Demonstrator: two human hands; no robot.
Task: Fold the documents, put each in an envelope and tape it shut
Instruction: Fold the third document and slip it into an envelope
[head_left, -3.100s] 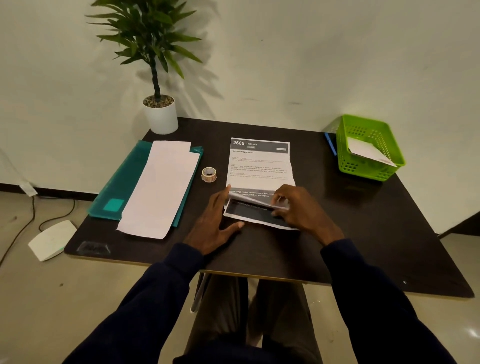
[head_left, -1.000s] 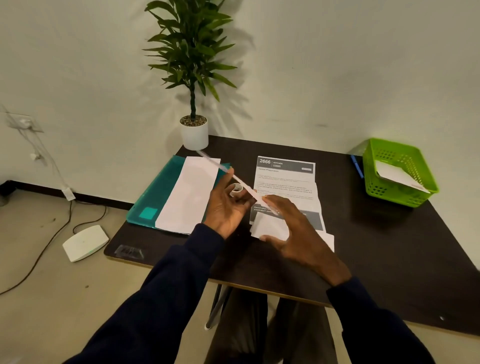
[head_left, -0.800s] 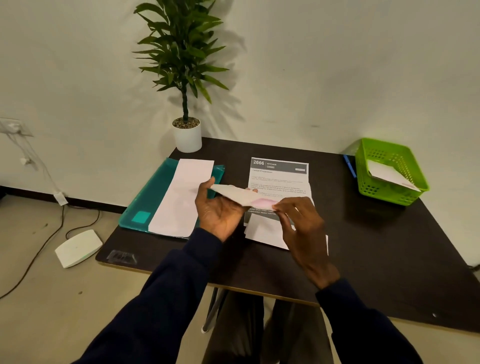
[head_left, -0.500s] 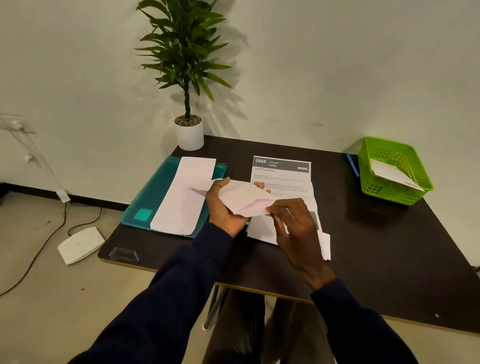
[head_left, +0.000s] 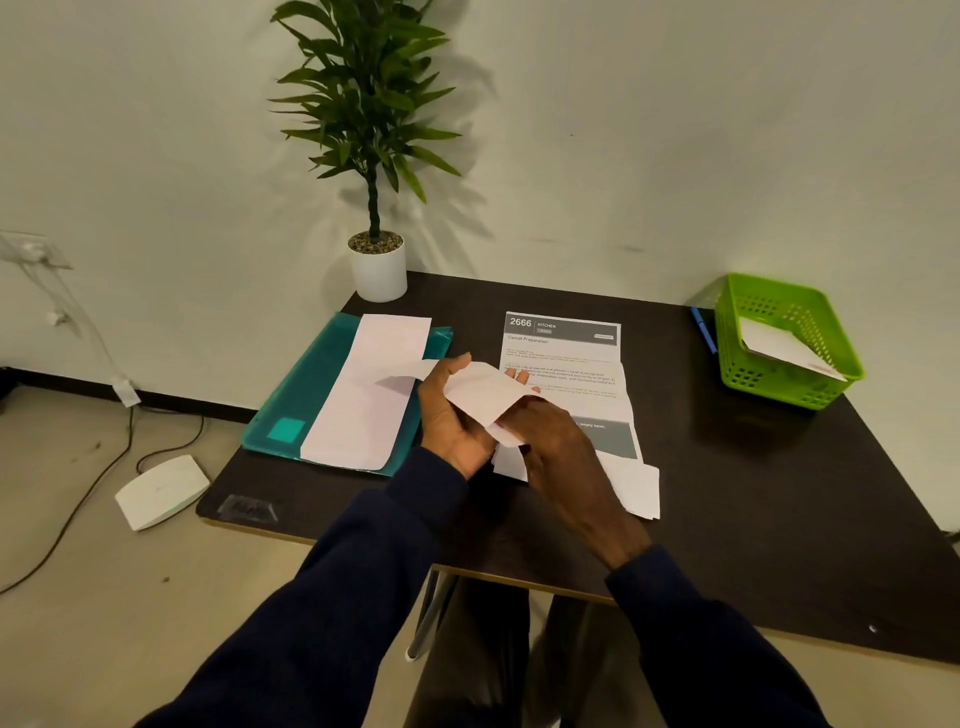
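Observation:
Both hands hold a white envelope (head_left: 480, 392) above the dark table (head_left: 779, 493). My left hand (head_left: 449, 415) grips its left part, thumb on top and fingers underneath. My right hand (head_left: 550, 436) pinches its near right corner. Beneath them lies the printed document (head_left: 563, 358), its lower part creased, with a white folded part (head_left: 636, 488) sticking out toward me. More white envelopes (head_left: 371, 389) lie on a teal folder (head_left: 306, 395) at the left. The tape roll is hidden behind my hands.
A potted plant (head_left: 376, 270) stands at the table's back left corner. A green basket (head_left: 784, 338) with a white envelope inside sits at the back right, a blue pen (head_left: 704, 335) beside it. A white box and cables lie on the floor at left.
My hands left the document's fold; the left one picked an envelope from the stack at left and brought it over the document, where the right hand took hold of its near corner.

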